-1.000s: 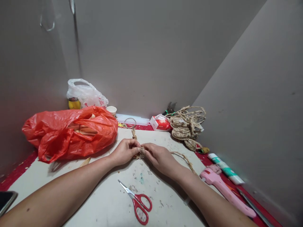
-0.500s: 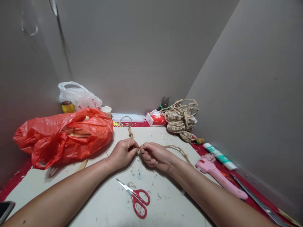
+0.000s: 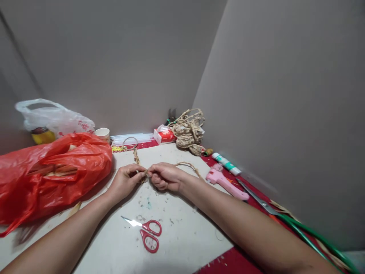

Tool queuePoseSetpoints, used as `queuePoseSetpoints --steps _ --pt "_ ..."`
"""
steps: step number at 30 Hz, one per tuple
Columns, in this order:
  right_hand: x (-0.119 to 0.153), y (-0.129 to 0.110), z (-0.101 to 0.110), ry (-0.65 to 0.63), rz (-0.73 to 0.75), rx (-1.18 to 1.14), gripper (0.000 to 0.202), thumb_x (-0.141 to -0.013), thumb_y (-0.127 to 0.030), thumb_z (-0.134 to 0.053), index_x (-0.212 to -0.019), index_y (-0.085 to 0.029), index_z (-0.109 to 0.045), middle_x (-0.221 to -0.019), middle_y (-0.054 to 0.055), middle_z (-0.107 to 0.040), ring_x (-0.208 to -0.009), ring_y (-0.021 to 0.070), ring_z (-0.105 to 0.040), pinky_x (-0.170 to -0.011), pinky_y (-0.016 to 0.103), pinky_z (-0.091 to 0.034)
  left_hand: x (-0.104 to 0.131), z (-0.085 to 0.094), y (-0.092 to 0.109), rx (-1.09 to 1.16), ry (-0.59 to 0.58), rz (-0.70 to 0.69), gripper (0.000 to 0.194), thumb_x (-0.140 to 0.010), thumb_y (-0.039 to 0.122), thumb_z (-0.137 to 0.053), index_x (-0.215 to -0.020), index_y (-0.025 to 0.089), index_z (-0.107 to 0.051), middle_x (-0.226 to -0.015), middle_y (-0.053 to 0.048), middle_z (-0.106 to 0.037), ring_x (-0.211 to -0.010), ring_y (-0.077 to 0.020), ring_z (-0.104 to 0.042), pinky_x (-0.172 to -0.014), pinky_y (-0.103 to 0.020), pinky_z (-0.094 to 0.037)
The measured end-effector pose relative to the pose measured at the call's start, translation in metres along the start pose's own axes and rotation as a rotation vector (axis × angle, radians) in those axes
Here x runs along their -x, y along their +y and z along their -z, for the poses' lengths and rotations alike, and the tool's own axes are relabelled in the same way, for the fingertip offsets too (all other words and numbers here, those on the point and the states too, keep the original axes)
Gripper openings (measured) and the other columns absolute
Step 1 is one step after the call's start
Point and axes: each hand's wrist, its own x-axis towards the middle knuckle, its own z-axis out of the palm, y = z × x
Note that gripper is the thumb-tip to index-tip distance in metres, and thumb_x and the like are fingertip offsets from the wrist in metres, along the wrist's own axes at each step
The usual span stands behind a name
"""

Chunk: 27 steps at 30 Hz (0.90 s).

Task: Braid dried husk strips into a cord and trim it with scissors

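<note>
Both hands meet over the middle of a pale board. My left hand (image 3: 125, 180) pinches a braided straw-coloured rope (image 3: 136, 155) between thumb and fingers. Just beside it, my right hand (image 3: 165, 177) is closed on the same rope, its fingers curled in. One stretch of rope runs up from the hands to a thin ring (image 3: 130, 143); another bends out behind my right wrist. The exact spot where the fingertips meet is partly hidden. Below the hands lie small scissors (image 3: 149, 235) with red handles, their tips toward the left.
A red plastic bag (image 3: 71, 179) fills the left side, with a white bag (image 3: 54, 118) behind it. A paper cup (image 3: 102, 133), a tissue pack (image 3: 164, 134) and a coiled rope bundle (image 3: 188, 133) line the back. A pink glue gun (image 3: 225, 182) and green-handled shears (image 3: 265, 205) lie right.
The view has swung to the right, so everything sits further left in it and the shears' green handles now show. Both hands stay together on the rope.
</note>
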Motion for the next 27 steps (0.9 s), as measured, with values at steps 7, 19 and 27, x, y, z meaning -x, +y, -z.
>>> queuePoseSetpoints --steps 7,19,27 --pt "0.016 -0.025 -0.011 0.194 0.058 0.293 0.019 -0.082 -0.022 -0.045 -0.069 -0.015 -0.056 -0.046 -0.002 -0.052 -0.033 0.0067 -0.039 -0.032 0.018 -0.022 -0.002 0.002 -0.002 0.108 -0.009 0.069 0.016 -0.074 0.031 -0.063 -0.075 0.016 -0.068 -0.059 0.001 -0.059 -0.054 -0.0092 -0.048 -0.053 -0.020 -0.040" --pt "0.168 0.005 0.085 0.968 -0.063 1.582 0.034 -0.079 -0.045 -0.051 -0.093 -0.018 -0.065 -0.086 0.013 -0.068 -0.076 0.0250 -0.062 -0.058 0.029 -0.039 -0.004 0.003 -0.004 0.234 0.021 0.225 0.021 -0.065 0.033 -0.069 -0.071 0.014 -0.066 -0.056 0.001 -0.059 -0.048 -0.0080 -0.046 -0.049 -0.020 -0.036" --pt "0.150 0.053 0.125 0.990 -0.011 1.656 0.044 -0.082 -0.042 -0.044 -0.118 -0.018 -0.053 -0.090 0.014 -0.070 -0.073 0.0277 -0.066 -0.058 0.032 -0.044 -0.002 0.002 -0.009 0.312 0.004 0.264 0.022 -0.066 0.032 -0.069 -0.073 0.012 -0.065 -0.055 0.001 -0.057 -0.046 -0.0068 -0.045 -0.047 -0.020 -0.035"
